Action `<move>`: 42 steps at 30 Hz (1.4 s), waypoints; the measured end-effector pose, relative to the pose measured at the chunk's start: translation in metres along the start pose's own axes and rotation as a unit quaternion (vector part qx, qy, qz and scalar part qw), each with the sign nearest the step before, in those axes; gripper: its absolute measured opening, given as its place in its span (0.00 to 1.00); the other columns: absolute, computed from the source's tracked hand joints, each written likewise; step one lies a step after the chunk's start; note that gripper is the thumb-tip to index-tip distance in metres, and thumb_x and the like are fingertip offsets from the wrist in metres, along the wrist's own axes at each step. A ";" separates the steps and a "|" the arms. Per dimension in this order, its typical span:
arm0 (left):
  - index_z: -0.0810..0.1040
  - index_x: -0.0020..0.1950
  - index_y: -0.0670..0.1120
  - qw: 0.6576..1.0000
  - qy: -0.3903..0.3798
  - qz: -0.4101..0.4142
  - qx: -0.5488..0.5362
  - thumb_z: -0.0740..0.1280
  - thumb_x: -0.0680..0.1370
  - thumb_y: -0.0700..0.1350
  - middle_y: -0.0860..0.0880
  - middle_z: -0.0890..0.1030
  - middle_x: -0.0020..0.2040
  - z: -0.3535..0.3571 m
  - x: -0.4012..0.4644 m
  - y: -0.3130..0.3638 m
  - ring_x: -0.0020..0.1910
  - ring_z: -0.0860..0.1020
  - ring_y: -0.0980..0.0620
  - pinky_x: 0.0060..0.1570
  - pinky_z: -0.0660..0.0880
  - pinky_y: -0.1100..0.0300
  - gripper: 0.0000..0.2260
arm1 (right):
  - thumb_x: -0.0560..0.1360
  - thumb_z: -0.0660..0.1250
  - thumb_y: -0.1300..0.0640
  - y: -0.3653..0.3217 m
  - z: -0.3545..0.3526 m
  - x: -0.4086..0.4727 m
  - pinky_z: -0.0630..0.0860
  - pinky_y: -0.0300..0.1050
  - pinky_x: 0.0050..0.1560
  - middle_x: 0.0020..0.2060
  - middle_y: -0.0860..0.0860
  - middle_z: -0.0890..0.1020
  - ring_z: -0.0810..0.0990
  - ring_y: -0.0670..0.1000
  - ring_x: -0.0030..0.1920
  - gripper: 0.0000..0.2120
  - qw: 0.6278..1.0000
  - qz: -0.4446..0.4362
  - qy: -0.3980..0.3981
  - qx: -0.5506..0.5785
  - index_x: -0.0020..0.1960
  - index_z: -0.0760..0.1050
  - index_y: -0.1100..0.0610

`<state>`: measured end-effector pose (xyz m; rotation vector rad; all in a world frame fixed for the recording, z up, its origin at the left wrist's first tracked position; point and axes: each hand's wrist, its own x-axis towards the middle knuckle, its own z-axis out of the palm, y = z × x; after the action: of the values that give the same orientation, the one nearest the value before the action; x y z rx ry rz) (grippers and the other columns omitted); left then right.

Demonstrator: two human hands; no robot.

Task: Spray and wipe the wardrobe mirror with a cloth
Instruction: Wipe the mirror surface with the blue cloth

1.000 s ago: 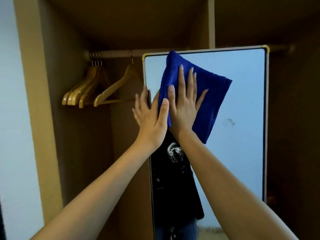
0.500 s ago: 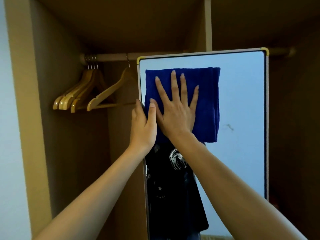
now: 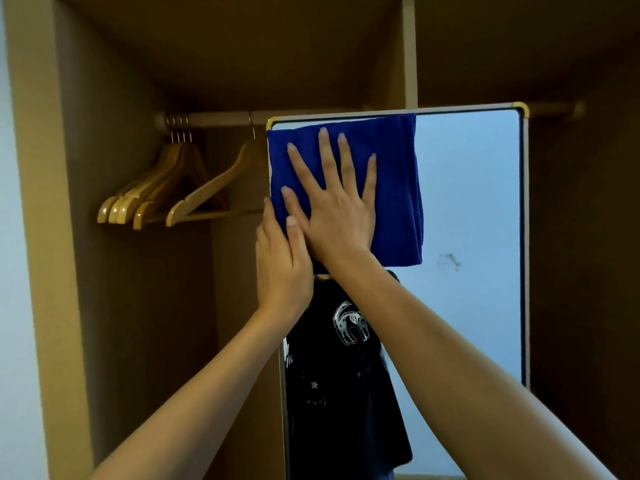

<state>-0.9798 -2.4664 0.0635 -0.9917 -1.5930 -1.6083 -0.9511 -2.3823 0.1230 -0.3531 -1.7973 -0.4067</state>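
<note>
The right hand [image 3: 337,216], fingers spread flat, has pushed the folded blue microfibre cloth [image 3: 391,188] up into the top-left corner of the metal-framed wardrobe mirror [image 3: 471,202], while the left hand [image 3: 282,268] grips that mirror's left edge, so wiping now covers the upper glass.

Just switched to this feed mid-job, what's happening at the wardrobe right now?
A person is wiping the mirror inside the wardrobe. The right hand presses a blue cloth flat against the glass at its top left corner, fingers spread. The left hand grips the mirror's left edge just below. A dark smudge shows on the glass right of the cloth. Wooden hangers hang on the rail.
</note>
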 end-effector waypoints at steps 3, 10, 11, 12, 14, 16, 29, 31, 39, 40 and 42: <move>0.54 0.78 0.48 1.000 0.016 0.009 0.023 0.50 0.84 0.50 0.48 0.64 0.74 0.000 -0.001 -0.002 0.69 0.65 0.58 0.63 0.63 0.64 0.22 | 0.81 0.43 0.37 0.004 0.001 -0.011 0.37 0.62 0.75 0.80 0.51 0.45 0.40 0.55 0.79 0.29 1.000 0.001 0.008 0.015 0.79 0.42 0.43; 0.54 0.78 0.44 0.997 0.049 -0.032 0.055 0.50 0.84 0.50 0.47 0.65 0.74 0.005 0.000 0.008 0.69 0.65 0.57 0.57 0.59 0.74 0.23 | 0.81 0.46 0.37 0.021 0.002 -0.047 0.39 0.62 0.76 0.80 0.51 0.46 0.41 0.54 0.79 0.29 0.999 0.025 0.008 0.033 0.79 0.44 0.43; 0.55 0.78 0.43 0.996 0.051 -0.044 0.055 0.49 0.84 0.50 0.46 0.64 0.74 0.005 0.000 0.009 0.70 0.65 0.53 0.58 0.59 0.70 0.23 | 0.81 0.46 0.37 0.022 0.002 -0.050 0.38 0.62 0.76 0.80 0.51 0.46 0.41 0.54 0.79 0.29 0.999 0.027 0.007 0.034 0.79 0.44 0.42; 0.56 0.78 0.42 0.996 0.055 -0.051 0.055 0.48 0.85 0.50 0.45 0.65 0.74 0.005 0.001 0.010 0.70 0.66 0.51 0.58 0.60 0.67 0.23 | 0.81 0.46 0.37 0.023 0.002 -0.051 0.38 0.62 0.75 0.80 0.50 0.46 0.41 0.54 0.79 0.29 0.999 0.027 0.005 0.036 0.79 0.44 0.42; 0.59 0.77 0.42 0.995 0.065 -0.058 0.053 0.48 0.85 0.50 0.45 0.66 0.73 0.005 0.002 0.013 0.68 0.68 0.49 0.57 0.61 0.66 0.22 | 0.81 0.46 0.37 0.022 0.001 -0.046 0.37 0.62 0.75 0.80 0.50 0.46 0.41 0.53 0.79 0.29 0.999 0.027 0.001 0.039 0.79 0.44 0.42; 0.62 0.75 0.42 0.995 0.070 -0.060 0.047 0.49 0.85 0.50 0.46 0.68 0.71 0.004 0.002 0.015 0.66 0.70 0.50 0.55 0.62 0.66 0.22 | 0.81 0.45 0.37 0.019 -0.002 -0.034 0.36 0.62 0.75 0.80 0.50 0.45 0.40 0.53 0.79 0.29 0.999 0.031 0.001 0.044 0.79 0.43 0.42; 0.72 0.67 0.44 0.988 0.136 -0.066 0.017 0.48 0.84 0.53 0.47 0.75 0.61 0.014 -0.001 0.023 0.56 0.76 0.53 0.53 0.72 0.60 0.20 | 0.80 0.45 0.36 0.009 -0.005 0.008 0.38 0.61 0.75 0.80 0.49 0.47 0.42 0.52 0.79 0.29 0.999 -0.022 0.020 0.039 0.79 0.46 0.42; 0.71 0.67 0.44 0.987 0.138 -0.078 0.019 0.48 0.84 0.54 0.47 0.74 0.62 0.017 -0.001 0.024 0.57 0.75 0.52 0.55 0.73 0.55 0.21 | 0.80 0.45 0.36 0.020 -0.007 0.009 0.39 0.60 0.76 0.80 0.49 0.48 0.43 0.52 0.79 0.29 0.999 -0.031 0.020 0.039 0.79 0.47 0.41; 0.67 0.72 0.43 0.984 0.147 -0.082 0.051 0.48 0.83 0.55 0.46 0.72 0.67 0.021 -0.002 0.022 0.64 0.72 0.49 0.62 0.71 0.52 0.24 | 0.80 0.45 0.35 0.075 -0.017 0.004 0.39 0.59 0.76 0.80 0.48 0.48 0.44 0.51 0.79 0.29 0.999 0.003 0.026 0.029 0.79 0.46 0.40; 0.66 0.73 0.44 0.984 0.148 -0.080 0.053 0.48 0.83 0.56 0.46 0.72 0.68 0.022 -0.002 0.022 0.65 0.72 0.49 0.62 0.71 0.52 0.24 | 0.80 0.45 0.35 0.084 -0.019 0.003 0.39 0.59 0.76 0.79 0.47 0.48 0.44 0.51 0.79 0.29 0.999 0.007 0.027 0.031 0.78 0.47 0.40; 0.65 0.74 0.43 0.985 0.149 -0.076 0.053 0.49 0.83 0.55 0.46 0.70 0.69 0.023 -0.003 0.024 0.66 0.71 0.49 0.63 0.70 0.53 0.24 | 0.80 0.46 0.35 0.102 -0.023 0.001 0.40 0.59 0.76 0.79 0.47 0.49 0.44 0.51 0.79 0.28 0.999 0.016 0.031 0.036 0.78 0.47 0.39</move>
<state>-0.9565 -2.4444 0.0724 -0.5540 -1.5573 -1.6648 -0.8860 -2.3013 0.1384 -0.3151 -1.7385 -0.3267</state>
